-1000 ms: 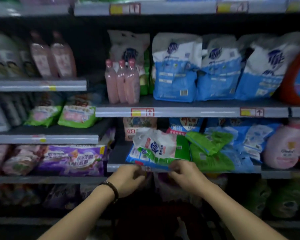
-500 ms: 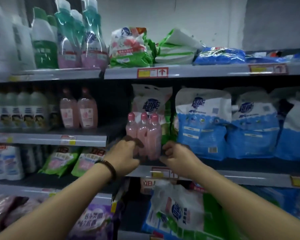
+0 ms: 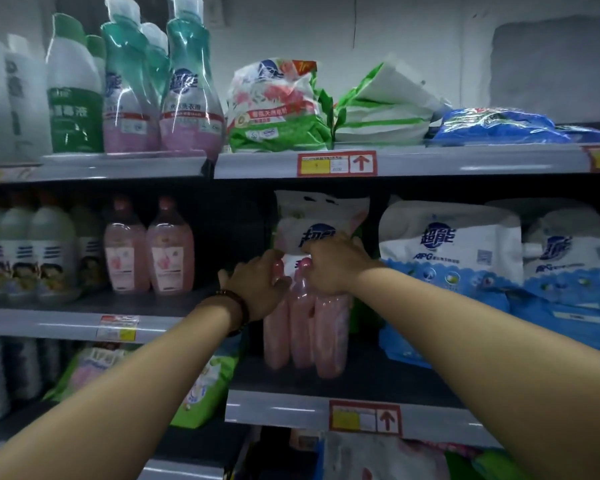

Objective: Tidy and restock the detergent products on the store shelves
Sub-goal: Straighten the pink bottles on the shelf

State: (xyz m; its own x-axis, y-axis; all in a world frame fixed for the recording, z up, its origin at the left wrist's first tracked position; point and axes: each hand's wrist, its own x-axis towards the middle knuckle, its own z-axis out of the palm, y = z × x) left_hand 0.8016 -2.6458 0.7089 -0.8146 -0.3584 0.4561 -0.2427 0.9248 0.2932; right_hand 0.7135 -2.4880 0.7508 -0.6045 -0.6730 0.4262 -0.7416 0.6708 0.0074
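1. The left grip [image 3: 257, 285] is curled round the neck of the leftmost of three pink bottles [image 3: 305, 337]. Its fingers wrap near the cap and the thumb points out to the left.
2. The right grip [image 3: 333, 265] is closed over the tops of the middle and right bottles, knuckles up, partly hiding their caps.
3. The two grips sit close together above the bottles; I cannot tell whether they touch.
4. A dark wristband [image 3: 238, 308] circles the left wrist.
5. The pink bottles stand upright, pressed side by side, near the front of the middle shelf [image 3: 284, 407] at its left end.
6. Just behind them a white pouch [image 3: 321, 216] with a blue logo stands upright. The right grip overlaps its lower part.
7. To the right on the same shelf, blue-and-white bags [image 3: 447, 258] stand in a row.
8. A red-framed price tag [image 3: 364, 417] with an arrow sits on that shelf's front edge, below and right of the bottles.
9. To the left, on a slightly higher board, two wider bottles [image 3: 149, 251], also pink, stand side by side, with white bottles [image 3: 32, 258] further left.
10. On the top shelf [image 3: 430, 161], green-and-white bags [image 3: 278, 109] lie above the grips. Teal-topped bottles [image 3: 191, 98] stand to their left, and a blue bag [image 3: 492, 128] lies flat to the right.
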